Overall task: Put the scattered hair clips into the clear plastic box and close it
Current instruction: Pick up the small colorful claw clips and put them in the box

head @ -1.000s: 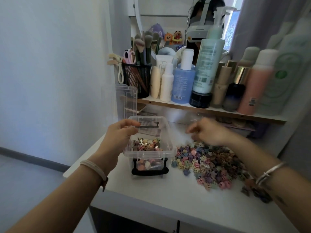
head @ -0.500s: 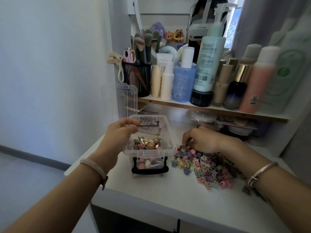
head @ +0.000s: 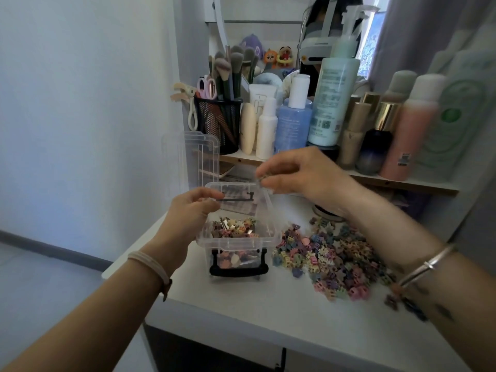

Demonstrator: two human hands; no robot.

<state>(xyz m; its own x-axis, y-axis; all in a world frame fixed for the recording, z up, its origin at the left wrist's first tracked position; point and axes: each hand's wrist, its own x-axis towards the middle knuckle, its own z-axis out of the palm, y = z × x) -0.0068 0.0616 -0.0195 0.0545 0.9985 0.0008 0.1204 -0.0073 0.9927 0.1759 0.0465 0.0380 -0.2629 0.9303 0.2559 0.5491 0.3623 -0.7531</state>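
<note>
- The left hand (head: 192, 210) gripped the left rim of the small clear plastic box (head: 239, 241), with its fingers curled over the far left edge.
- The box stood open on the white tabletop (head: 268, 304), with a black clasp (head: 239, 271) on its near side and a layer of mixed-colour hair clips (head: 233, 228) inside.
- A clear ribbed lid (head: 192, 157) stood upright behind and to the left of the box.
- The right hand (head: 300, 175) hovered above the box's far right corner, thumb and fingertips (head: 264, 181) pinching a small clump of clips. Blur hid how many.
- A loose pile of pastel hair clips (head: 330, 256) lay on the tabletop just right of the box, with a few strays beneath the right forearm.
- Behind, a wooden shelf (head: 402, 182) carried bottles and a black mesh cup (head: 218, 122) of make-up brushes.
</note>
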